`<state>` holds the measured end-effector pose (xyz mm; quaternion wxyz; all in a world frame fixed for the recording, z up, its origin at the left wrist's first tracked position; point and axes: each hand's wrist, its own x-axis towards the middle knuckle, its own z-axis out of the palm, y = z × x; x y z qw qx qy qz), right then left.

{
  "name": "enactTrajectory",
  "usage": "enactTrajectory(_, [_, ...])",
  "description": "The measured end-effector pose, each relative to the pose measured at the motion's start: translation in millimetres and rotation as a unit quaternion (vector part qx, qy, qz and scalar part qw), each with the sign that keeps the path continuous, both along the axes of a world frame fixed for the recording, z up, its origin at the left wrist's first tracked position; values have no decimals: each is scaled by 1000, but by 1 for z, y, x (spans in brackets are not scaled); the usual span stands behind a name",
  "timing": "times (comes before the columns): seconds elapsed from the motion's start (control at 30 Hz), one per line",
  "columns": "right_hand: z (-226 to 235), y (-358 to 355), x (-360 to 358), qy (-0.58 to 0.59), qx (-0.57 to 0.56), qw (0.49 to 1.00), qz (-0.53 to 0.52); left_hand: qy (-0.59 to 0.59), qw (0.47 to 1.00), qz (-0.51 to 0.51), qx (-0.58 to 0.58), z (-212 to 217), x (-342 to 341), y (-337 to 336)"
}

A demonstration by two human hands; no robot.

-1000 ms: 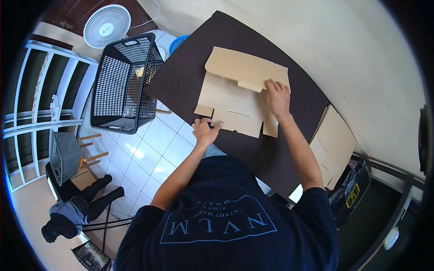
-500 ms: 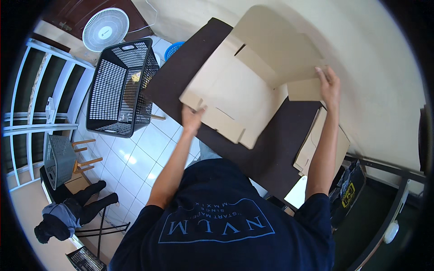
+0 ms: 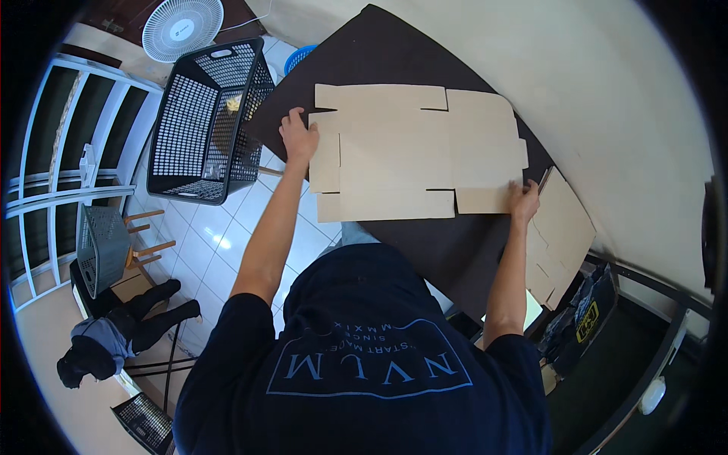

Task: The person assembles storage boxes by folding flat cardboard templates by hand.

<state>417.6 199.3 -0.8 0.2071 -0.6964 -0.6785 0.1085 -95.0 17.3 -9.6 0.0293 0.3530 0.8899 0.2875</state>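
Observation:
A flat, unfolded brown cardboard box blank with slots and flaps lies on the dark tabletop. Beside its left edge is my left hand, its fingers apart and the thumb touching the edge. My right hand grips the lower right flap between thumb and fingers, some of which are hidden. More flat cardboard pieces lie just right of that hand, at the table's right end.
Left of the table, a large black mesh crate stands near a white fan. A blue basket sits behind the table's far left side. Another person is at the lower left, by a grey crate. A wall runs along the right.
The cardboard, earlier bent up at its far and right panels, now lies flat on the table. My right hand came down toward me; my left moved up along the left edge, its fingers loosened.

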Motion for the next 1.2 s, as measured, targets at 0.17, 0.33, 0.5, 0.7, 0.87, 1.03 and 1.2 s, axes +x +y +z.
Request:
enactTrajectory(0.17, [26,-74,-78,1,74,956,285,-176,913,-367,5,28,73,-52])
enactTrajectory(0.33, [30,-155,-149,41,-95,876,472,-24,884,-457,-91,51,126,-104])
enactTrajectory(0.5, [31,-149,-155,-25,-103,855,507,-145,861,-477,-97,40,96,-102])
enactTrajectory(0.7, [65,-124,-209,-120,-258,838,465,-236,887,-392,-63,45,69,-71])
enactTrajectory(0.87, [8,-150,-261,-87,67,880,461,35,955,-239,-173,37,69,-46])
enactTrajectory(1.03, [-19,-207,-276,-31,29,853,519,129,960,-199,-150,-9,74,-63])
enactTrajectory(1.2, [-15,-174,-226,-78,-13,857,508,101,964,-192,-157,-12,76,-63])
